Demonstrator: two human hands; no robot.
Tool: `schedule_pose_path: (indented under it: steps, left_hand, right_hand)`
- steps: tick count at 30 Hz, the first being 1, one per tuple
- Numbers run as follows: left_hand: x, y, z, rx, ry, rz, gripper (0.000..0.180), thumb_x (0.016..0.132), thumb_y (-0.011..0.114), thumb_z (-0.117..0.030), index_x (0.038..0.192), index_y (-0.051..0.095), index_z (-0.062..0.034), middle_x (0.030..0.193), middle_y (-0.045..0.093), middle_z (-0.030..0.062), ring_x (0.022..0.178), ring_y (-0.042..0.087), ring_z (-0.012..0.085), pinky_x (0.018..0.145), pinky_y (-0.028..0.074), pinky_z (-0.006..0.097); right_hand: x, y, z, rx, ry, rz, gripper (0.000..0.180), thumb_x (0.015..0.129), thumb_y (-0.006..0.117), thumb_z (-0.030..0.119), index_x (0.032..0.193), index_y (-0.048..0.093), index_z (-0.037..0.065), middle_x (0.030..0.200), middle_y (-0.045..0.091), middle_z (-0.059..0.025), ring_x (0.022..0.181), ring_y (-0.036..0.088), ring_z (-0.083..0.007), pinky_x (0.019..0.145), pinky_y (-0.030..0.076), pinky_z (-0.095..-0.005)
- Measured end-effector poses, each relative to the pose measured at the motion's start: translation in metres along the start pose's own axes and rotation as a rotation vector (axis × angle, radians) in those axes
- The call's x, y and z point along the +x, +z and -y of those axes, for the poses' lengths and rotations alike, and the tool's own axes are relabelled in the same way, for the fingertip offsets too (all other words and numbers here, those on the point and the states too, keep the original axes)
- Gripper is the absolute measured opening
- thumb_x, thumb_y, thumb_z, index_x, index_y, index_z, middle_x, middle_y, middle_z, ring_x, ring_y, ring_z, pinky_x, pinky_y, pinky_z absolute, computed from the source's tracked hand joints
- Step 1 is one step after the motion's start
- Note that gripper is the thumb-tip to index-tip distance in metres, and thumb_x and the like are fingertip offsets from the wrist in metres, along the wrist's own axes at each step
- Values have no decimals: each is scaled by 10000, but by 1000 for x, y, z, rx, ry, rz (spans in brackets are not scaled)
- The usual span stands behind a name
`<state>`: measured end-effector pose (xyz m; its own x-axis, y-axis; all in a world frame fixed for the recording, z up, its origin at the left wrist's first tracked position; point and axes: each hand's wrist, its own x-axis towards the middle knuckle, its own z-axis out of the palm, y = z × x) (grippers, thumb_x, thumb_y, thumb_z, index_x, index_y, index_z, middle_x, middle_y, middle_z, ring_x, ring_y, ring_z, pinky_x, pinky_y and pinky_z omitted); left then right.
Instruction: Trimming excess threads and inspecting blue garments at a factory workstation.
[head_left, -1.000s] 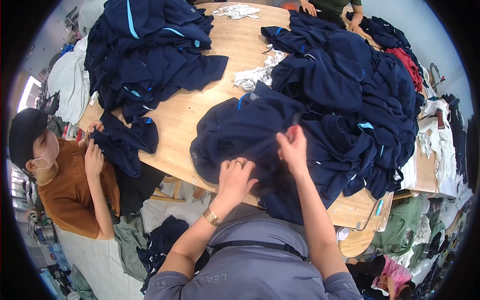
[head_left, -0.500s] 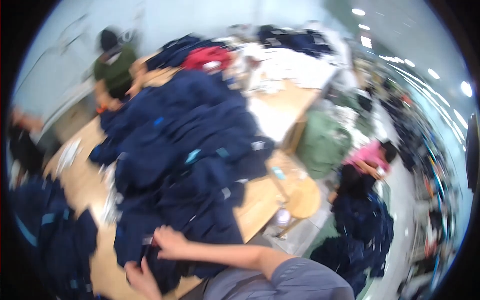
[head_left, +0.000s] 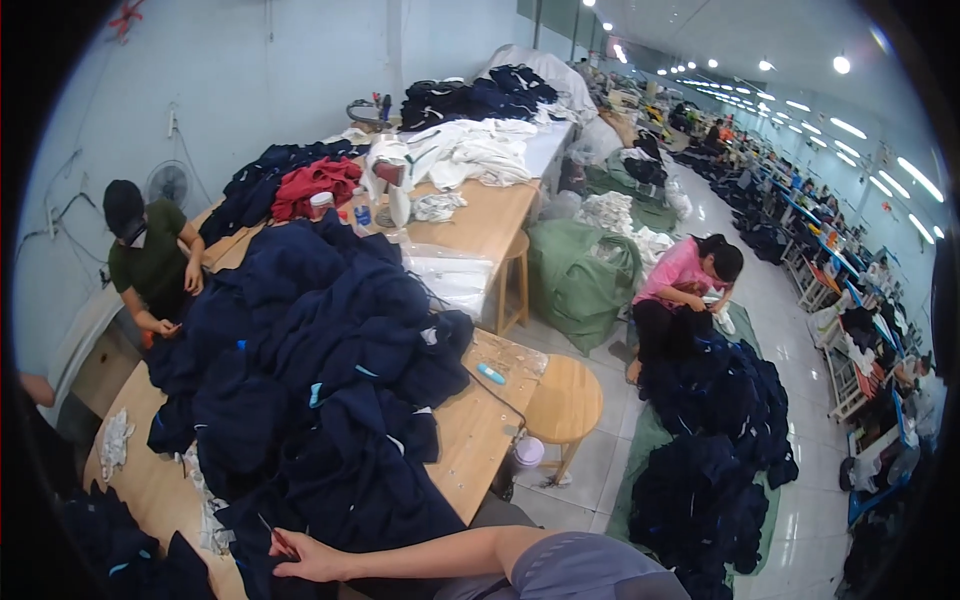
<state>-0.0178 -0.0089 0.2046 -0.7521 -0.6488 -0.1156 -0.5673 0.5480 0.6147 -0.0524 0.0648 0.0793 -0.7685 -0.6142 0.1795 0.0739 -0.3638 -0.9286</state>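
Note:
My right hand (head_left: 312, 557) is closed around small red-handled snips (head_left: 280, 543), whose thin pointed tip sticks out past the fingers. Beneath it, a dark navy garment (head_left: 245, 545) lies at the near edge of the table. A large heap of navy garments (head_left: 300, 330) rises just beyond, with small light-blue and white bits showing among the folds. My left hand is out of the picture.
The wooden table (head_left: 480, 410) bears a light-blue oval object (head_left: 491, 373). To its right stands a round wooden stool (head_left: 562, 398). One co-worker (head_left: 150, 250) handles cloth at far left; another (head_left: 680, 290) sits by navy garments (head_left: 700, 490) on the floor. A green sack (head_left: 580, 280) stands beyond.
The view has swung, showing more of the room at right. My left hand, seen near the right one before, has dropped out of the lower edge. My right hand sits lower in the picture.

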Motion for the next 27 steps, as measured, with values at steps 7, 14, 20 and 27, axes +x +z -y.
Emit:
schedule_pose_path:
  steps: [7, 14, 20, 27]
  left_hand:
    - [44, -50, -70, -1037, -192, 322, 399, 853, 569, -336, 1075, 560, -4, 967, 619, 163, 864, 599, 279, 756, 487, 356]
    - [-68, -16, 126, -1912, -260, -10, 410, 921, 427, -338, 1156, 541, -22, 1123, 583, 128, 1016, 571, 235, 918, 454, 366]
    - [-78, -2, 111, -1805, 151, 403, 722, 732, 539, 12, 1385, 231, 3, 1295, 432, 142, 1144, 483, 199, 941, 409, 284]
    - [-67, -4, 150, -569, 60, -398, 522, 769, 662, -98, 1211, 396, -10, 1073, 514, 127, 860, 588, 170, 802, 463, 291]
  right_hand:
    - [8, -29, 25, 96, 128, -3, 174, 806, 680, 142, 809, 519, 76, 709, 538, 33, 645, 531, -47, 579, 447, -215]
    - [-14, -19, 29, -262, -152, -26, 303, 711, 728, 91, 708, 426, 78, 675, 482, 2, 639, 424, -87, 617, 379, -241]
    - [-28, 9, 9, -115, 36, 223, 328, 706, 638, -34, 768, 345, 99, 696, 418, 5, 635, 434, -86, 629, 376, -221]
    - [-13, -26, 67, 140, 27, 28, 358, 723, 592, -72, 769, 306, 139, 644, 380, 26, 447, 342, -27, 351, 301, -145]
